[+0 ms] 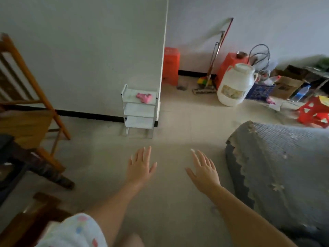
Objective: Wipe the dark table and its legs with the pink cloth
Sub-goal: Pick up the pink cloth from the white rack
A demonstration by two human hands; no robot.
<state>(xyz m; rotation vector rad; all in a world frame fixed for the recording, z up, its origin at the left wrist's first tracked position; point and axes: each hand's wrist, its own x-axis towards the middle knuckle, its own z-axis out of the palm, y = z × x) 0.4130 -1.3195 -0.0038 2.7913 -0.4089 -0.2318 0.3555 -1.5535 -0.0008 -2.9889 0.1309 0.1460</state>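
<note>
The pink cloth (pixel 144 98) lies crumpled on the top shelf of a small white rack (pixel 138 111) against the wall ahead. My left hand (pixel 141 165) and my right hand (pixel 204 170) are stretched out in front of me over the tiled floor, fingers spread and straight, holding nothing. Both hands are well short of the rack. Dark wooden furniture (pixel 26 163) shows at the left edge, partly cut off by the frame; whether it is the dark table I cannot tell.
An orange-brown wooden chair (pixel 26 97) stands at the left. A grey covered sofa arm (pixel 281 172) fills the right. Beyond stand a white plastic jug (pixel 235 84), orange boxes (pixel 170 65), a mop (pixel 211 68), cardboard boxes and a red stool (pixel 315 111). Bare floor lies between me and the rack.
</note>
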